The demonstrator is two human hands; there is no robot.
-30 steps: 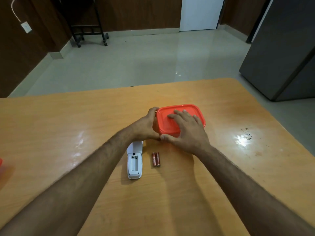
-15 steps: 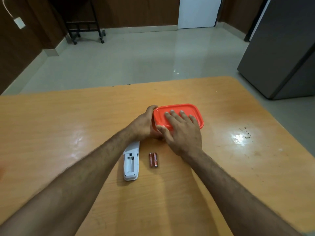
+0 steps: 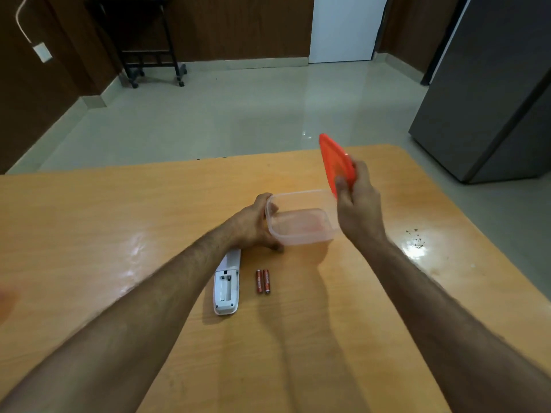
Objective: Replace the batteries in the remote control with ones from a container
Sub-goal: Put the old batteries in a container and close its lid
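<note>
A clear plastic container (image 3: 299,225) stands on the wooden table (image 3: 89,222), uncovered; I cannot make out anything inside it. My left hand (image 3: 258,223) grips its left wall. My right hand (image 3: 359,201) holds the orange lid (image 3: 335,162) tilted up on edge, above the container's right rim. A white remote control (image 3: 227,289) lies face down near my left forearm, its battery bay uncovered and empty. Two red batteries (image 3: 263,281) lie side by side just right of it.
A grey refrigerator (image 3: 492,93) stands on the floor at the right, past the table's edge. A black wheeled stand (image 3: 149,55) is by the far wall. Dark specks (image 3: 416,238) mark the table at the right. Something orange blurs at the left edge (image 3: 4,296).
My right hand has pulled the orange lid off the container and lifted it up to the right, tilting it on edge. My left hand still holds the container.
</note>
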